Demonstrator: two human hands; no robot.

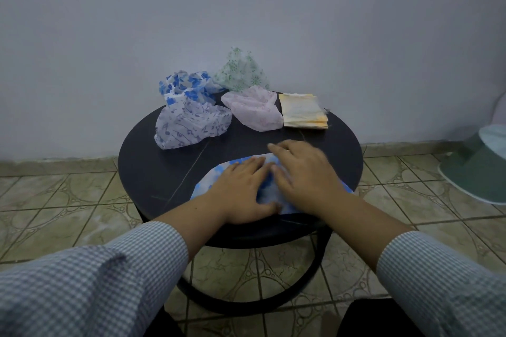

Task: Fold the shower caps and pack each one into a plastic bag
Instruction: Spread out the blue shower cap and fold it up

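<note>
Shower cap (210,180), blue-clouded, lies on the worktop (153,169); I press left hand (241,191) and right hand (304,172) flat, fingers straight, smoothing it for folding.

You get a dim, bluish, soft picture; your right hand (304,169) smears with motion blur, and the edges bow.

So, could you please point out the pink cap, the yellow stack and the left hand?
pink cap (253,109), head view, middle of its crumpled top.
yellow stack (304,111), head view, top sheet.
left hand (241,189), head view, back of hand.
</note>
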